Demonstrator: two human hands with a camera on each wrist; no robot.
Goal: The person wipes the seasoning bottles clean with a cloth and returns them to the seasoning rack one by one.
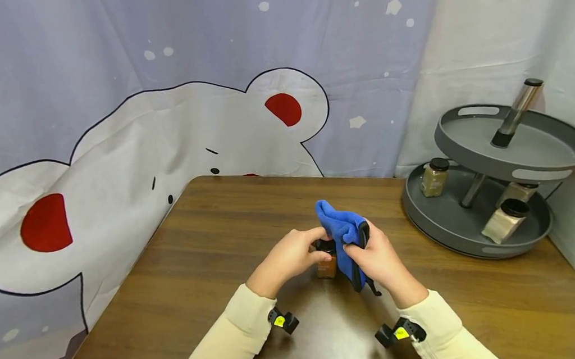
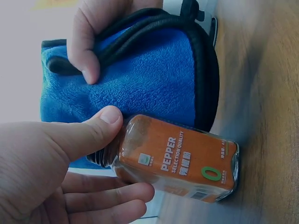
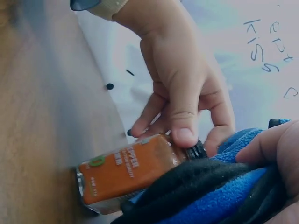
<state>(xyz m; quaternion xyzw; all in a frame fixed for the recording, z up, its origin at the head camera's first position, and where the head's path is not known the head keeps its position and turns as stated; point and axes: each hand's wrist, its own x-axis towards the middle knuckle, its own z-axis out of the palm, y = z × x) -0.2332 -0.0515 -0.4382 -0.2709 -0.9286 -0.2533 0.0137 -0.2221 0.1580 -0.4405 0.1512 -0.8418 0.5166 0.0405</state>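
Observation:
A glass pepper jar with an orange label and black lid is upright at the middle of the table. My left hand grips it around the neck, thumb on one side and fingers on the other. The label reads "PEPPER" in the left wrist view. My right hand pinches a folded blue cloth with black edging, held against the jar's right side. In the right wrist view the cloth partly covers the jar. Whether the jar's base touches the table I cannot tell.
A grey two-tier round rack stands at the back right of the wooden table. Its lower tier carries a spice jar at left and two more at right, one pale jar tilted. A printed curtain hangs behind.

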